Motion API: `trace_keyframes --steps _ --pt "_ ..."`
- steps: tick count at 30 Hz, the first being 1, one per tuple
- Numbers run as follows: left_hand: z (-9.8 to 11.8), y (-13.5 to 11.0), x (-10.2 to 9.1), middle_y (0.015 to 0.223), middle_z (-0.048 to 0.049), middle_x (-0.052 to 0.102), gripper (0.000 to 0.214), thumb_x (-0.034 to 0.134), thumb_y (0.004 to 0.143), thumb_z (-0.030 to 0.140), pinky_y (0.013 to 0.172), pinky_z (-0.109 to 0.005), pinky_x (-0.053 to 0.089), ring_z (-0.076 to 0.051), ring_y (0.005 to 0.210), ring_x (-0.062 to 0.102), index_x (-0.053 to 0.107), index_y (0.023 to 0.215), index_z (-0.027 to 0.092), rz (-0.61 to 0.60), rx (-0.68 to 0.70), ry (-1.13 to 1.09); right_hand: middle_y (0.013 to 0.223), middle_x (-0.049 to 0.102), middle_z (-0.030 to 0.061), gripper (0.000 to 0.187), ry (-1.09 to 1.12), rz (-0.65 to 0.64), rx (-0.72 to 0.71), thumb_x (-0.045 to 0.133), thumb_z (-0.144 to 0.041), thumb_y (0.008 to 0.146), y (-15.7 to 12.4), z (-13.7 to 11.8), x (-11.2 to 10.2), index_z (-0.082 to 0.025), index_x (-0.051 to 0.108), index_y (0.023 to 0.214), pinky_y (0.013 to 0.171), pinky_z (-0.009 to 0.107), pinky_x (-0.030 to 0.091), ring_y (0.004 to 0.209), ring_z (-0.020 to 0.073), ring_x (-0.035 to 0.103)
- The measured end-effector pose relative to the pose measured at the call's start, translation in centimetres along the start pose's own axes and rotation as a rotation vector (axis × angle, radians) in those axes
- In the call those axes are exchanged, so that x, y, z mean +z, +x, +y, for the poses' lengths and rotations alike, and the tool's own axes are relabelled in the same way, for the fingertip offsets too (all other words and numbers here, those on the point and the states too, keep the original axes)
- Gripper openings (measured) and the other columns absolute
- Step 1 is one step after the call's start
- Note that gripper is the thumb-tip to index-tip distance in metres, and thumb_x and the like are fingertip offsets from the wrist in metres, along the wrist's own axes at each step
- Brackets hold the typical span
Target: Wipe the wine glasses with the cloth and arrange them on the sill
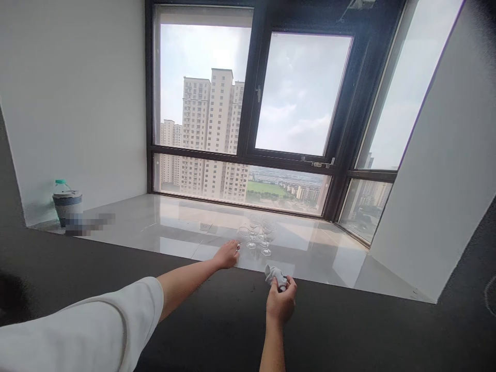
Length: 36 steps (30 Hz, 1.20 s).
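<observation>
Several small clear stemmed glasses (266,238) stand in a cluster on the glossy window sill (132,227). At their left side is my left hand (227,254), its fingers curled around the lower part of a clear glass (244,232); the fingers hide much of the grip. My right hand (281,299) is closed on a crumpled light grey cloth (273,274), just in front of the sill's edge. Something small and dark shows by the cloth between the fingers, too small to name.
A patterned cup-like container (67,204) and a clear bottle with a green cap (60,182) stand at the sill's far left, beside a blurred patch. A dark-framed window (244,129) rises behind the glasses. White walls (77,93) flank the sill; a dark front face drops below it.
</observation>
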<state>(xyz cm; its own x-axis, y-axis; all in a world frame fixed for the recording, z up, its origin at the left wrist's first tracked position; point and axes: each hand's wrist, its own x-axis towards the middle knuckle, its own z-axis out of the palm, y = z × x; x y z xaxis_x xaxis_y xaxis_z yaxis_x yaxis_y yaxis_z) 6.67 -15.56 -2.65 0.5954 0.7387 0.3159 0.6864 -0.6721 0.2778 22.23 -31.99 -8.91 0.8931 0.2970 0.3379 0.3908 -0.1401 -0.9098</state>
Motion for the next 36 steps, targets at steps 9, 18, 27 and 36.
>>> trace_keyframes --steps 9,18,27,36 --pt "-0.5 0.3 0.5 0.112 -0.0106 0.059 0.024 0.042 0.086 0.019 0.091 -0.036 0.042 -0.025 0.103 0.055 0.055 0.107 0.018 0.001 0.009 -0.002 0.103 0.068 0.0125 0.055 0.009 0.005 0.020 0.050 -0.056 0.079 0.0 0.0 0.1 -0.022 0.053 0.122 0.062 0.031 0.038 0.083 0.0283 0.064" --pt "-1.0 0.5 1.2 0.123 -0.0115 0.056 0.031 0.041 0.091 0.025 0.098 -0.040 0.040 -0.026 0.114 0.052 0.052 0.119 0.018 -0.004 0.008 0.025 0.100 0.069 0.0132 0.056 0.010 0.009 0.017 0.050 -0.056 0.079 0.0 0.0 0.1 -0.021 0.054 0.121 0.061 0.031 0.038 0.080 0.0274 0.063" --pt "-1.4 1.0 1.6 0.122 -0.0125 0.055 0.030 0.040 0.093 0.037 0.101 -0.046 0.036 -0.028 0.116 0.049 0.053 0.114 0.019 -0.047 0.008 0.060 0.100 0.069 0.0129 0.055 0.012 0.002 0.023 0.050 -0.056 0.079 -0.1 -0.2 0.0 -0.021 0.054 0.121 0.060 0.030 0.037 0.080 0.0277 0.063" --pt "-1.3 1.0 1.6 0.122 -0.0121 0.055 0.034 0.039 0.094 0.044 0.099 -0.044 0.036 -0.028 0.116 0.048 0.055 0.113 0.020 -0.065 0.019 0.065 0.102 0.069 0.0124 0.054 0.011 0.012 0.011 0.050 -0.056 0.079 -0.1 -0.2 0.0 -0.022 0.054 0.120 0.060 0.030 0.037 0.080 0.0268 0.063"
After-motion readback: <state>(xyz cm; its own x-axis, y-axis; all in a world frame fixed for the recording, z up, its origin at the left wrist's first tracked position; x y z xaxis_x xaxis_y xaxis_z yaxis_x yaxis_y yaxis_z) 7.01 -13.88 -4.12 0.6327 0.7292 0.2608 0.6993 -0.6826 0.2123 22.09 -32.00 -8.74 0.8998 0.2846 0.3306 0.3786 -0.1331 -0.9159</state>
